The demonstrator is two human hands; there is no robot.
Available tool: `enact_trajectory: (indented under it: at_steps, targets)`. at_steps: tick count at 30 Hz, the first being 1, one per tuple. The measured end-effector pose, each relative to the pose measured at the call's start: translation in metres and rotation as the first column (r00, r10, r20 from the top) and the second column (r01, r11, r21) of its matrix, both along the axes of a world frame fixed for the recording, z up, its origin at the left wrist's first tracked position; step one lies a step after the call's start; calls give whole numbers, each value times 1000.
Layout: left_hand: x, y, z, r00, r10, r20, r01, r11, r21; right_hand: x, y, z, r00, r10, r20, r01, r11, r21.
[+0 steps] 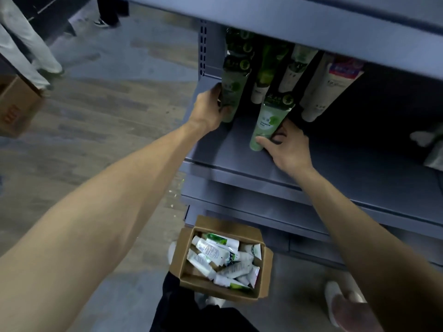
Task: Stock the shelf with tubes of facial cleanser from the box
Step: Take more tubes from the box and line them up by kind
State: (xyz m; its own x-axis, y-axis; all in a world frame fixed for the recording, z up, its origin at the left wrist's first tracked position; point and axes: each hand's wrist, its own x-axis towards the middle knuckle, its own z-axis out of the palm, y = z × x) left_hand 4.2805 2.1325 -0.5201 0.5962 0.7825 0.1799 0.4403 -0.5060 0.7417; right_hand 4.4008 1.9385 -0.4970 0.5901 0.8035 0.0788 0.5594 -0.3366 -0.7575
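On the grey shelf [230, 154] stand rows of green and white cleanser tubes. My left hand [208, 109] grips the front dark-green tube [231, 97] of the leftmost row. My right hand [285, 147] holds the base of a light-green tube [268, 123] standing cap-down at the front of the second row, thumb across its cap. On the floor below sits an open cardboard box [263, 267] with several white and green tubes [215, 255] lying loose in it.
More white tubes [321, 97] stand to the right, under the upper shelf board [311, 27]. Pale packets [431, 149] lie at the far right of the shelf. Another cardboard box [16, 109] and a person's legs [28, 49] are at the left. My shoes [335, 300] stand by the box.
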Motion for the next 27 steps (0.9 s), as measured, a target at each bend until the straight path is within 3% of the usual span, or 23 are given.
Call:
enact_trajectory:
  at_steps: [16,27]
  targets:
    - [12,16,-4,1000,20,4,-20,999,-29,-7,32,3,999,9,31,-8,999,-41]
    - [-1,8,4,990,26,-142,-23,1000,22,-19,48,4,1000,11,7,-11,999,-47]
